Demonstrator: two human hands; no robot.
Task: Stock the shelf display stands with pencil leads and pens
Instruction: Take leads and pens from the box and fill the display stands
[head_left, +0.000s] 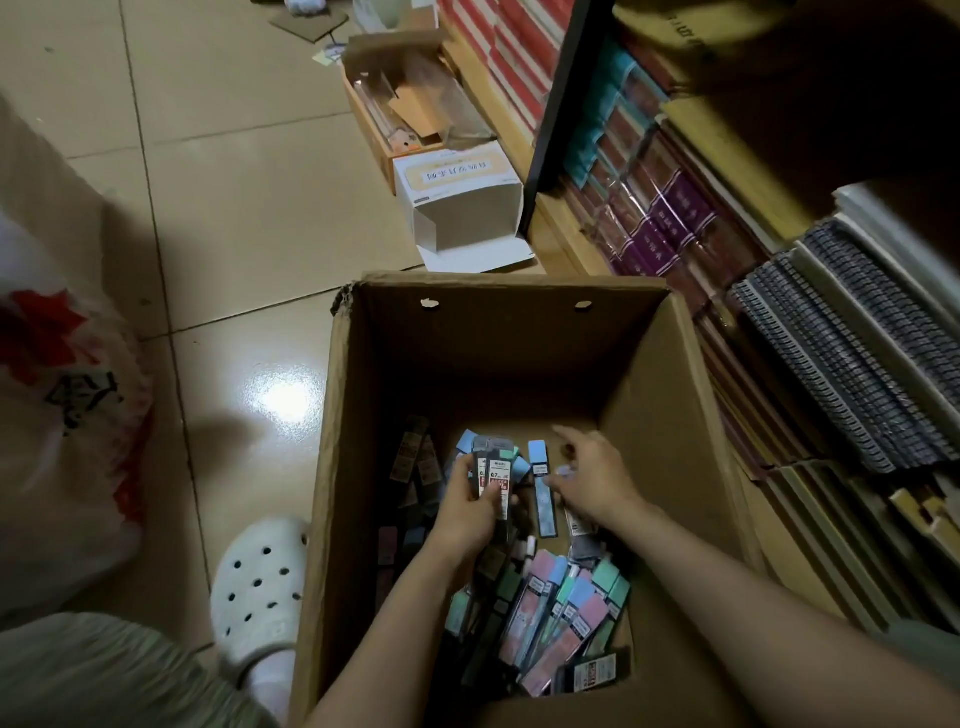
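Note:
A brown cardboard box (670, 415) stands open on the floor, its bottom strewn with several pencil lead packs (561, 618) in pink, green, blue and black. My left hand (467, 512) is inside the box, shut on a small bunch of black 0.7 lead packs (493, 475) held upright. My right hand (597, 475) is beside it, index finger stretched out, the other fingertips touching a light blue lead pack (542, 488) that lies on the box bottom. No pens can be made out.
A shelf of wrapped books and spiral notebooks (841, 338) runs along the right. Behind the box lie an open white carton (462, 208) and a tray of cardboard scraps (410, 109). A white plastic bag (57, 415) and my white clog (260, 582) sit left.

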